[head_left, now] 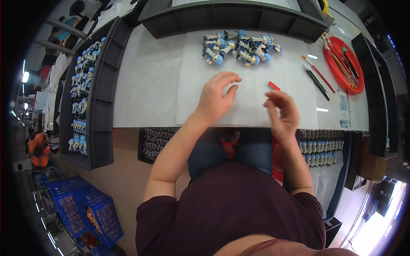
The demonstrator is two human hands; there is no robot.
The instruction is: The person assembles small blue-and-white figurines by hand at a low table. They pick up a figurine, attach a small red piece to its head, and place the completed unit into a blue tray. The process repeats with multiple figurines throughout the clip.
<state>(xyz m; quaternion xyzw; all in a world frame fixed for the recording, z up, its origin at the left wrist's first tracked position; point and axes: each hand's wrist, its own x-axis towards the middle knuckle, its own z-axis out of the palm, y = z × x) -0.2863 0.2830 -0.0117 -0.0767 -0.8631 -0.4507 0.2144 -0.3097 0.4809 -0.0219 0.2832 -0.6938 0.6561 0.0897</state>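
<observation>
My left hand (218, 96) hovers over the white sheet (192, 85) on the table, thumb apart from the curved fingers and nothing visible between them. Closer to the table's front edge, my right hand (283, 117) is also open, its fingers bent and slightly blurred, with no object to be seen in it. A small red piece (273, 85) lies flat just beyond the right fingertips. Farther off, several small figurines (246, 58) with blue hair and pale bodies lie in a loose group, touching one another.
A dark divided tray (230, 20) spans the back. At left, a grey crate (102, 106) holds more figurines. To the right lie a black pen-like tool (316, 82), a paintbrush (319, 74) and a red oval dish (359, 81) with brushes. Below the table's right edge sits another figurine tray (322, 147).
</observation>
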